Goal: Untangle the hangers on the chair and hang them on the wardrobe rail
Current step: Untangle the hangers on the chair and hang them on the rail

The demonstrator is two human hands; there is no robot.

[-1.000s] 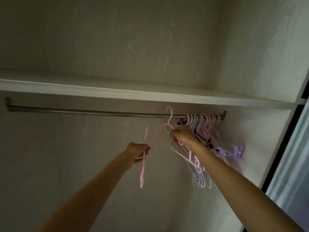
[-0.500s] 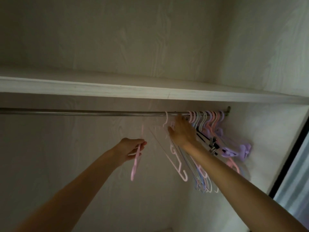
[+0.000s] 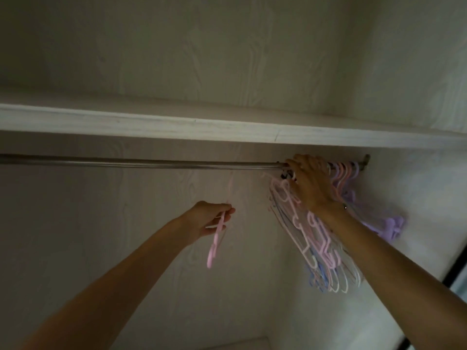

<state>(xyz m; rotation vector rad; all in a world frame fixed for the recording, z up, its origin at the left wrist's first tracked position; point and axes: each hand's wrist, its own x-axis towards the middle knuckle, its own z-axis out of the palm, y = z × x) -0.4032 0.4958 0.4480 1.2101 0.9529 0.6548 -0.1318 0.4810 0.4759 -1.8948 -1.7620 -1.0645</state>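
Observation:
A metal wardrobe rail (image 3: 151,163) runs under a white shelf. Several pink, white, blue and purple hangers (image 3: 321,246) hang bunched at the rail's right end. My right hand (image 3: 309,181) is up at the rail among their hooks, fingers curled over the top of the leftmost hangers; what it grips is hidden. My left hand (image 3: 212,219) is lower and to the left, below the rail, pinching a pink hanger (image 3: 214,245) that dangles edge-on.
A white shelf (image 3: 227,127) sits just above the rail. The wardrobe's back wall and right side wall (image 3: 404,84) close in the space. A dark door frame edge (image 3: 454,274) shows at the far right. Purple clip hangers (image 3: 391,226) stick out by the right wall.
My right hand has risen from below the rail to the rail itself, carrying a pale hanger up into the bunch. My left hand with the pink hanger stayed about where it was.

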